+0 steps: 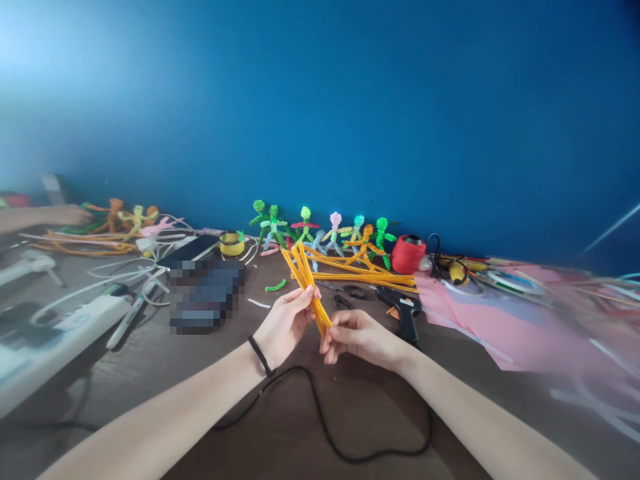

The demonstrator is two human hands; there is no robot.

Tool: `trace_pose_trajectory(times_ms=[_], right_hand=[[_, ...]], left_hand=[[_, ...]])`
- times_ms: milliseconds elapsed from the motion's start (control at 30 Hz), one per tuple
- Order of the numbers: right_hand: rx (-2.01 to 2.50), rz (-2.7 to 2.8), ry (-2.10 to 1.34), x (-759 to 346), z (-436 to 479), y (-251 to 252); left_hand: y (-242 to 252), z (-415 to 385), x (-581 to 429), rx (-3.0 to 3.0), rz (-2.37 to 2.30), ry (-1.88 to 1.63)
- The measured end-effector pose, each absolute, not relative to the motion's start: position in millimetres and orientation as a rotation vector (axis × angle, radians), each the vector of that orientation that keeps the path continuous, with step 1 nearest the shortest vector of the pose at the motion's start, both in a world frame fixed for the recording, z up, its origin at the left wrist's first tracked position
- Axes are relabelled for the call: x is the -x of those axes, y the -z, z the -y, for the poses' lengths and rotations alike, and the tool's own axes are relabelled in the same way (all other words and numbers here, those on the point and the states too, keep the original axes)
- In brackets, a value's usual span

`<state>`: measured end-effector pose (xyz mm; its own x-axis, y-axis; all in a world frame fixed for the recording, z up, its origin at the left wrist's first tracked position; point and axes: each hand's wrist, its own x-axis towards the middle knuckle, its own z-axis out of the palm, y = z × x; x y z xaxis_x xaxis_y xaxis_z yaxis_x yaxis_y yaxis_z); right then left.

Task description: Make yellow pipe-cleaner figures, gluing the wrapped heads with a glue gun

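Between my two hands is a bundle of orange pipe cleaners [320,312], tilted, with its upper ends fanning apart to the left. My left hand [287,323], with a black band at the wrist, is closed around the middle of the bundle. My right hand [357,339] pinches its lower end between thumb and fingers. Just behind the hands lie black scissors [354,292] and a black glue gun [404,310]. More orange pipe cleaners [370,277] lie flat beyond them. A short green piece [275,285] rests on the table left of the bundle.
Several pipe-cleaner figures [305,227] stand along the blue wall. A red yarn spool [409,254] is beside them, with pink sheets [480,313] at right. Left are a dark phone-like object [210,297], a white power strip [65,347] and another person's hand [70,215]. A black cable [320,420] curves in front.
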<state>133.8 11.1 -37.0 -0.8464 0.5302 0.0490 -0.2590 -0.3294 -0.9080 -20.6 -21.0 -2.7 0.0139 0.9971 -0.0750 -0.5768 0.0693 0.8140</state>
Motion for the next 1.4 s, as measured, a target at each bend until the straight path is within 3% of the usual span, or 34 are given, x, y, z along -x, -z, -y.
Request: trace_pose_trajectory(times_ms=[533,1400], right_hand=[[0.268,1.257,-2.432,-131,-5,36],[0.246,1.224,-2.442,-130,-7,42]], left_hand=[[9,19,22,-0.664,-0.808,-1.370],[7,19,20,-0.651,-0.761,-1.387]])
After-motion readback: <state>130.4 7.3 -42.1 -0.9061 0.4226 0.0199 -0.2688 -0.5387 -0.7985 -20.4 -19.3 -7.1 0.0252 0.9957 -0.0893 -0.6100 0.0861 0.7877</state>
